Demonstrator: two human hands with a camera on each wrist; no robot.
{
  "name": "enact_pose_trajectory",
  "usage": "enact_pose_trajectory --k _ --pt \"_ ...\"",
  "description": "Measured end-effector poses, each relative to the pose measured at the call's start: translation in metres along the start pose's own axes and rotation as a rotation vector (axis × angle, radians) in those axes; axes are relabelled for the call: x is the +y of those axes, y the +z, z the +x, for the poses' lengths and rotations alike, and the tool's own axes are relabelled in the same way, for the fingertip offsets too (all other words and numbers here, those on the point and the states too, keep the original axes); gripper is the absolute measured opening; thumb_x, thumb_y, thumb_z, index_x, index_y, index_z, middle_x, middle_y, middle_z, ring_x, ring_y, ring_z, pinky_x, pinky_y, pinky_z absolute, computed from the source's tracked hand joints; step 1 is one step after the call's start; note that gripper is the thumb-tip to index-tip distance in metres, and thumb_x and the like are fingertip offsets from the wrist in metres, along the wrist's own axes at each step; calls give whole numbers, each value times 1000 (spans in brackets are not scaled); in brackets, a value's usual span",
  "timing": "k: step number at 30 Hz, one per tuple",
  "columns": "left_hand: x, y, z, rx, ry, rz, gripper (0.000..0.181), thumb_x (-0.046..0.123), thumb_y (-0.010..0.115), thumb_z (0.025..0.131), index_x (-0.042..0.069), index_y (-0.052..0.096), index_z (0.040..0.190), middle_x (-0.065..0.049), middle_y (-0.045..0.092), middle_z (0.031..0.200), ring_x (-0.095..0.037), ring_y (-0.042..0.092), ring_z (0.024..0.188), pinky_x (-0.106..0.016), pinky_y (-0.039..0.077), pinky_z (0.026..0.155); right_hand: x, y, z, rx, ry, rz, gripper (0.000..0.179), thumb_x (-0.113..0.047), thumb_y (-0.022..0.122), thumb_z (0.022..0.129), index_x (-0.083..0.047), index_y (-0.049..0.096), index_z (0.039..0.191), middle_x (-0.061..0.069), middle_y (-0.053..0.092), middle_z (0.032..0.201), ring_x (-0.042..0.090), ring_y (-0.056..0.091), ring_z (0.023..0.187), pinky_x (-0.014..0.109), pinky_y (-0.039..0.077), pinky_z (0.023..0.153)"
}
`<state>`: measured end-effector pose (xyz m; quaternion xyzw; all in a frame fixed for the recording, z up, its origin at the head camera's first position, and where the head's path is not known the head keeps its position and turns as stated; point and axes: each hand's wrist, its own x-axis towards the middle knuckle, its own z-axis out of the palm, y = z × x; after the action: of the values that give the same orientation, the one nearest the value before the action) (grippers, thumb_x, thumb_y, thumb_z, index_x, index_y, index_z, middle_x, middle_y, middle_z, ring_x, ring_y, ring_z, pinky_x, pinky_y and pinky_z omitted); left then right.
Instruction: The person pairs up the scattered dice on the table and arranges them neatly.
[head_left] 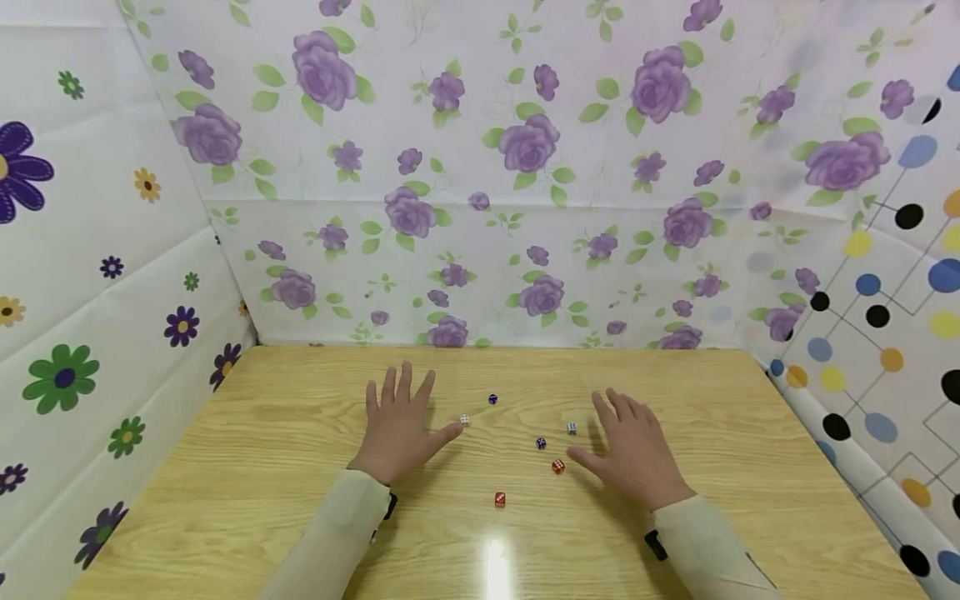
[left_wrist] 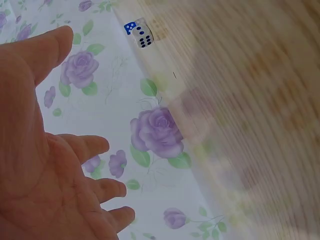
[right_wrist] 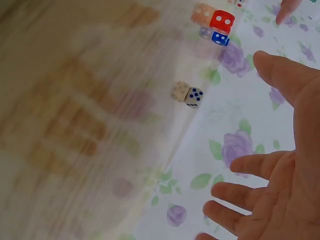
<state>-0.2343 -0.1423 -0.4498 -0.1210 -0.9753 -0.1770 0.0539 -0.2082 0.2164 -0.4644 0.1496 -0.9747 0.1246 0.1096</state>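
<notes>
My left hand (head_left: 399, 429) is spread over the table's left half, palm down, holding nothing. Its thumb tip is right beside a white die (head_left: 464, 421). A dark blue die (head_left: 492, 399) lies farther back. My right hand (head_left: 636, 447) is also spread with fingers extended and nothing in it. Close to its thumb are a red die (head_left: 558, 467), a second blue die (head_left: 541, 443) and a second white die (head_left: 572, 428). Another red die (head_left: 500, 499) sits nearer the front, between the hands. The right wrist view shows the white die (right_wrist: 194, 97) off the fingertips.
The glossy wooden table (head_left: 420, 550) ends at the back against a cloth with purple roses (head_left: 528, 143). A daisy-print cloth (head_left: 63, 377) hangs on the left, a dotted cloth (head_left: 877, 317) on the right. Both wrists carry a dark band (head_left: 656, 545) at the sleeve.
</notes>
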Motion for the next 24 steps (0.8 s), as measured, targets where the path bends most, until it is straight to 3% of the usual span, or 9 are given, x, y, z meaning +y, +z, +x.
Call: enact_pose_trajectory --k 11,17,21,24 --pt "4 3 0 -29 17 -16 95 63 64 94 14 24 165 -24 6 170 -47 -5 156 -68 -9 119 -8 -6 1 -57 7 22 84 -53 74 92 2 48 149 26 56 141 46 54 128 62 46 102" --pt "9 1 -1 -63 81 -53 92 58 67 95 17 24 166 -21 7 171 -43 -1 158 -65 7 122 -17 -9 1 -136 13 34 63 -45 77 92 -1 63 134 19 66 126 36 66 110 53 56 87" --pt "14 -1 -2 -67 140 -96 86 53 70 95 17 30 164 -19 20 169 -41 13 157 -64 24 119 -22 -8 1 -178 -19 50 49 -37 81 90 -4 68 125 10 71 113 26 69 98 45 58 79" --pt "20 -2 -3 -67 178 -88 74 50 71 96 14 46 156 -15 44 158 -37 37 148 -58 38 113 -24 -6 3 -200 -65 59 37 -29 82 90 -8 71 118 2 70 102 18 67 89 39 57 75"
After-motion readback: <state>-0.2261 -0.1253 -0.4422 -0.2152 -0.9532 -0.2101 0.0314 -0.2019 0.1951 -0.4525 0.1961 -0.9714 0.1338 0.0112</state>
